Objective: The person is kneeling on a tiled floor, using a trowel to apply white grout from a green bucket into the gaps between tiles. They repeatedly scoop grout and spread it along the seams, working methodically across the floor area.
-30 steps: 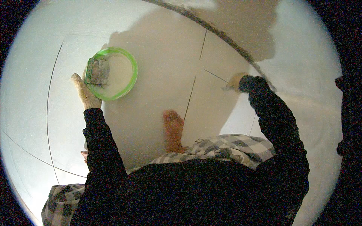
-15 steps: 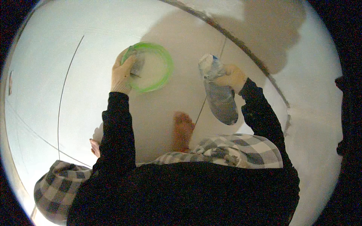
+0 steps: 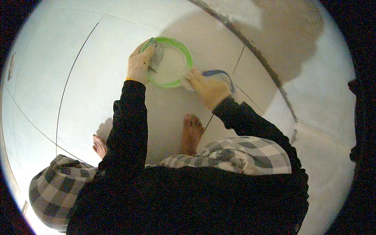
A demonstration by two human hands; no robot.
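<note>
My left hand (image 3: 139, 64), in a pale knit glove, grips the left side of a round tub (image 3: 189, 59) with a bright green rim. Something pale fills the tub's inside. A grey, flat, blade-like piece (image 3: 157, 56) shows by the left fingers, just inside the rim; whether the hand holds it too is unclear. My right hand (image 3: 209, 89), gloved as well, is closed around a long, round-ended tool (image 3: 215, 73) with a blue edge, now mostly hidden behind the hand. Its fingertips are at the tub's lower right rim, where a whitish blurred bit shows.
Large pale tiles (image 3: 90, 86) with dark joints spread under me. A rough, dark seam (image 3: 256, 51) curves along the far right, with a greyer surface (image 3: 329, 98) beyond. My bare feet (image 3: 192, 133) and checked trousers (image 3: 250, 152) are close below the tub.
My right hand has swung left to the tub's rim, turning the tool so its grey face no longer shows. The tub and left hand sit slightly farther right and up in the picture.
</note>
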